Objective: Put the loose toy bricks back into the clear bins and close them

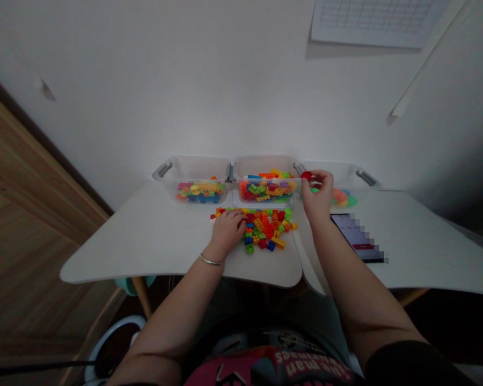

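Observation:
My right hand (320, 195) is raised near the rim between the middle and right bins, pinching a small red toy brick (306, 175) between thumb and fingers. My left hand (227, 230) rests at the left side of a loose pile of colourful toy bricks (268, 229). Its fingers reach over the bricks, with the thumb apart from them, and I see nothing held there. Red, orange, yellow, green and blue bricks lie spread on the white table (177, 236).
Three clear plastic bins stand against the wall: a left bin (201, 167) and a middle bin (265, 165) with mixed toy pieces, and a right bin (342, 172) with some rounded pieces. A tablet-like screen (356, 236) lies right of my right forearm.

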`<state>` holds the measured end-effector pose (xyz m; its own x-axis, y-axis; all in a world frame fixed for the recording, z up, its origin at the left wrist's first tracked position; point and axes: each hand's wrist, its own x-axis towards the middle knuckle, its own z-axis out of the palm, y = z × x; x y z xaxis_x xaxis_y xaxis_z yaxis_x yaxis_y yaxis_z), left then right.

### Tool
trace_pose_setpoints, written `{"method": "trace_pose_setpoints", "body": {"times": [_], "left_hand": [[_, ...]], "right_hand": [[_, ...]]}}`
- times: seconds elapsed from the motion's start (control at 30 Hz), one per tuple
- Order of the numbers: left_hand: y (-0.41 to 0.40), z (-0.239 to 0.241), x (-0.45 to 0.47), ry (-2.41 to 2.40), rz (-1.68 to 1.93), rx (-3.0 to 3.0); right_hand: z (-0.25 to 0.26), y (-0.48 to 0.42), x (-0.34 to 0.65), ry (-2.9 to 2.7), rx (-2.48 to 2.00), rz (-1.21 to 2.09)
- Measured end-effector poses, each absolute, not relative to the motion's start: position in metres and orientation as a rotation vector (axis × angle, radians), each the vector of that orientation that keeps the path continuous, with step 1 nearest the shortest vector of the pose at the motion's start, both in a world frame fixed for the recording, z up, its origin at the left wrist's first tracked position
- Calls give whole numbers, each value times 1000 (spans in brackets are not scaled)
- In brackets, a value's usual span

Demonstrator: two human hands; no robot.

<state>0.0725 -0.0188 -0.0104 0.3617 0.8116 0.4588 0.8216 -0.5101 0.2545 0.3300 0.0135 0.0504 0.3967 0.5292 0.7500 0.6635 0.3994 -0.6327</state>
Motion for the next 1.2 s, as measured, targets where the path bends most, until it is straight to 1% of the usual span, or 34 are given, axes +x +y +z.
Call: {"method": "trace_pose_setpoints", "body": {"times": [0.1,0.2,0.33,0.57,0.7,0.87,0.97,1.07,1.2], "left_hand": [[-18,-12,71,-1560,-867,-2575],[-18,-13,70,-1559,-876,-2574],[-18,-13,70,-1559,-865,-2583],[-18,-11,71,-1574,-866,-2587],[-19,-10,71,-1574,-867,-2592],[-20,-9,70,-1580,-874,-2598],[-21,-9,71,-1589,-865,-2589],[-21,-8,71,-1583,-854,-2583],[-22,-6,72,-1583,-828,-2576]], "right_hand": [[69,34,329,-1347,-1264,-117],[76,50,334,-1449,-1345,-155],[73,59,340,-1540,-1480,-95],[67,58,344,-1528,-1534,-71],[64,60,347,-1563,-1502,-87],[60,55,354,-1627,-1320,46],[49,35,355,-1584,-1257,47],[27,9,352,-1504,-1292,13],[-12,-17,350,-1450,-1407,131]]}}
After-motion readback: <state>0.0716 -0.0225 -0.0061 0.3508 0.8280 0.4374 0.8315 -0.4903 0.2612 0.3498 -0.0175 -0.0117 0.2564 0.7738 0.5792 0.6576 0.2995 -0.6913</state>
